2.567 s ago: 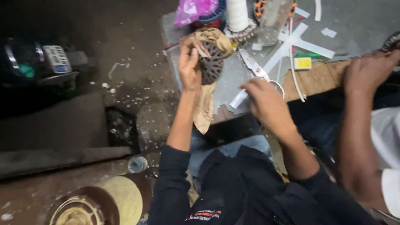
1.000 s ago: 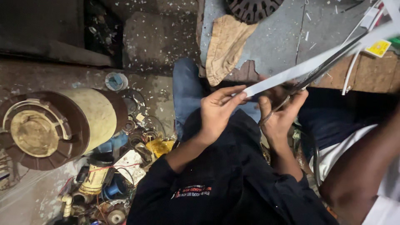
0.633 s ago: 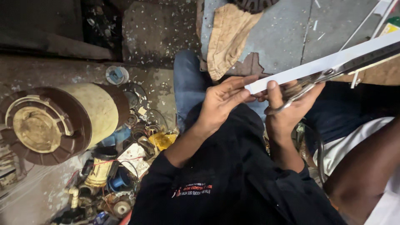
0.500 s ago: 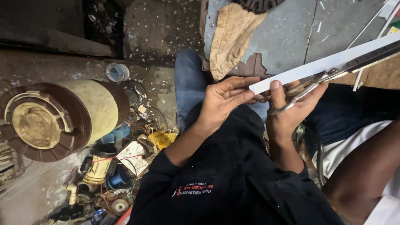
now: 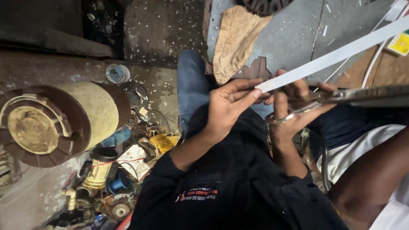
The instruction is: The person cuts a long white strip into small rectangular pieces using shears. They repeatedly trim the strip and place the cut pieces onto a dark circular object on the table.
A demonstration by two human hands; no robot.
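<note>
Cutting step: left hand [image 5: 228,106] pinches the near end of the white strip [image 5: 336,55], which slants up over the table [image 5: 289,38]; right hand [image 5: 294,110] grips scissors [image 5: 362,96] just below it; next, blades must meet the strip squarely

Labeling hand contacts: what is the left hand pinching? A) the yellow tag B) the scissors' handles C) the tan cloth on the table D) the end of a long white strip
D: the left hand grips the near end of the white strip with its fingertips, while the right hand holds the scissors.
</note>
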